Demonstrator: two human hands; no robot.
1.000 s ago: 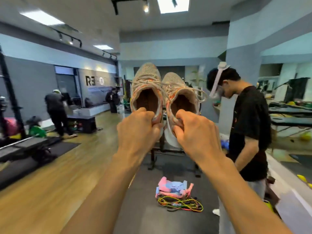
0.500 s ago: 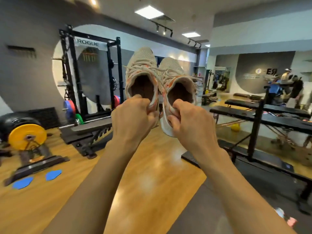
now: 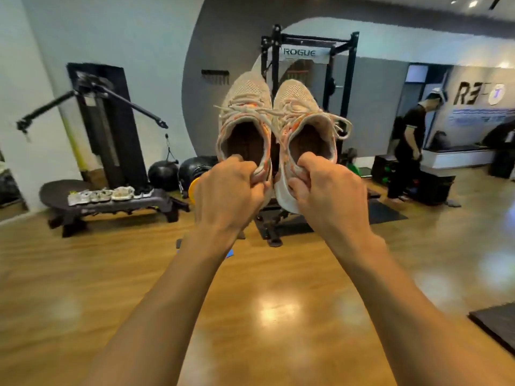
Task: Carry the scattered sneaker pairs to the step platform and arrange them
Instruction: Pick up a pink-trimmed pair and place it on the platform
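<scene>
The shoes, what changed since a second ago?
The person turned: the squat rack now stands behind the sneaker pair, and the step platform with a row of sneakers has come into view far left. Left hand and right hand still grip one heel each, held up.

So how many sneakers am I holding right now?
2: left sneaker pinched at its heel by the left hand, right sneaker by the right hand, side by side.
</scene>
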